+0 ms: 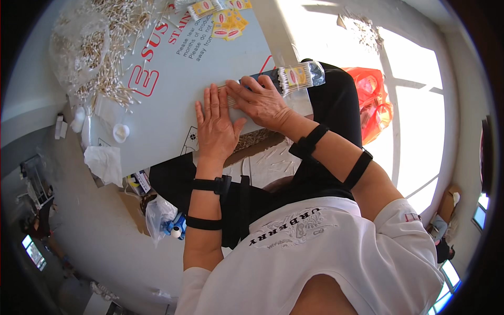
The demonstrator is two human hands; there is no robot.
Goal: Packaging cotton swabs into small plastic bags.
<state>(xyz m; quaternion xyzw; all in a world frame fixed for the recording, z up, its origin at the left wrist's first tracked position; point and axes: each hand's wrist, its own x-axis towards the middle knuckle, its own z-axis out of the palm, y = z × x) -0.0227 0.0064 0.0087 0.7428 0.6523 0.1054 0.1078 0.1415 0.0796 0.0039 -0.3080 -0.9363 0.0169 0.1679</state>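
Left grip [218, 128] spread flat on grey tabletop [165, 123], fingers straight, basically wide. Right grip [262, 102] right beside it, fingers bent, tips down; can't tell if anything's pinched under there. Clear packet of cotton swabs [295, 77] just past right knuckles, at tabletop's right edge. Messy loose swab heap [118, 26] upper left, yellow cards [229, 23] up top.

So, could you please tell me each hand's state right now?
Left hand: open, laid flat, palm down.
Right hand: partly curled; whether it grips anything cannot be told.
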